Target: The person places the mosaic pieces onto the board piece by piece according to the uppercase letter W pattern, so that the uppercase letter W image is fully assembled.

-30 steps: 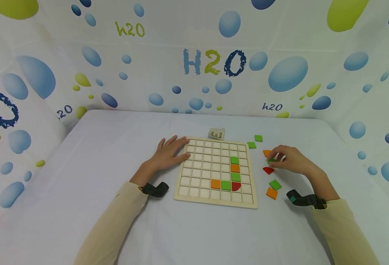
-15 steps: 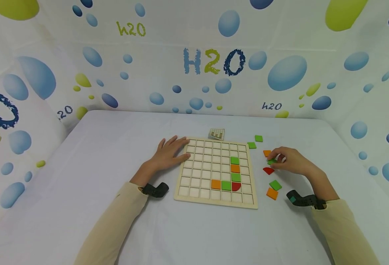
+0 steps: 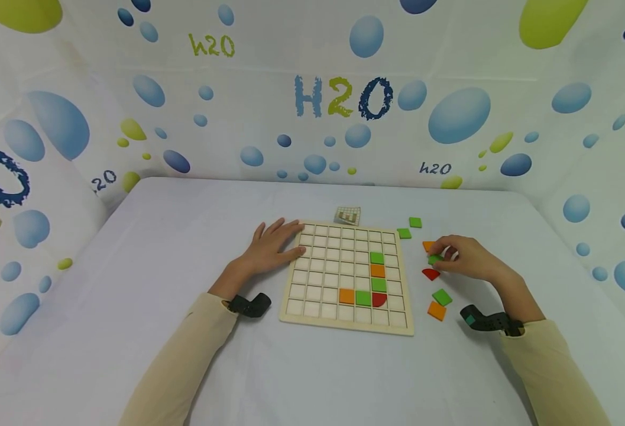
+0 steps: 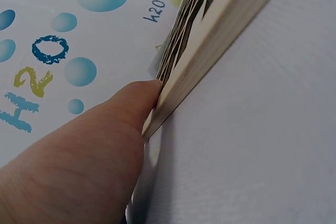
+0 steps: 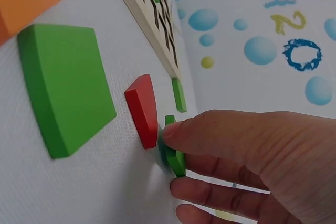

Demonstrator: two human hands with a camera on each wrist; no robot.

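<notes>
A pale wooden grid board (image 3: 312, 278) lies on the white table. Several tiles sit in its cells, among them an orange square (image 3: 346, 296) and a red quarter-round piece (image 3: 379, 300). My left hand (image 3: 271, 248) rests on the board's left edge, fingers spread, the thumb (image 4: 142, 95) touching the rim. To the right of the board, my right hand (image 3: 463, 257) pinches a green square tile (image 5: 176, 160) between thumb and fingers. Whether that tile is off the cloth is hard to tell. Just in front of it lies a red quarter-round tile (image 3: 431, 274).
Loose tiles lie along the board's right side: a green one (image 3: 442, 297), an orange one (image 3: 437, 310), another orange (image 3: 427, 246) partly behind my right hand, and two green ones (image 3: 415, 222) farther back. A small gridded card (image 3: 348, 215) stands behind the board.
Hardly anything differs. My right hand stays at the green tile, which shifts very slightly. My left hand keeps its place on the board's edge.
</notes>
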